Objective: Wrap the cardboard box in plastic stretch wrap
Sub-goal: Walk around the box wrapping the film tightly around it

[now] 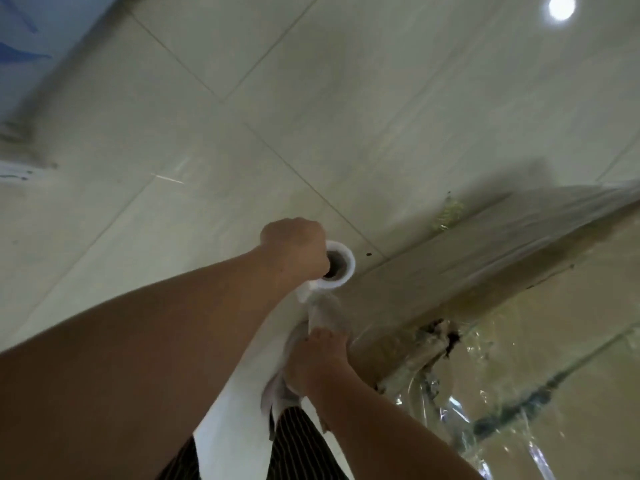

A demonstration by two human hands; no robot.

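Observation:
The cardboard box (540,348) fills the lower right, its brown faces covered in shiny, wrinkled stretch film. A white stretch wrap roll (341,265) stands upright beside the box's left side. My left hand (298,251) grips the roll's top end, with fingers hooked into the dark core. Lower down, my right hand (315,362) grips a bunched, twisted strand of film (325,313) that hangs down from the roll, close to the box's torn corner (440,337).
Pale tiled floor (311,98) spreads across the upper view, with a bright lamp reflection (561,6) at top right. A blue surface (31,36) stands at the far left. Striped dark clothing (298,445) and a white sheet (235,427) lie below my arms.

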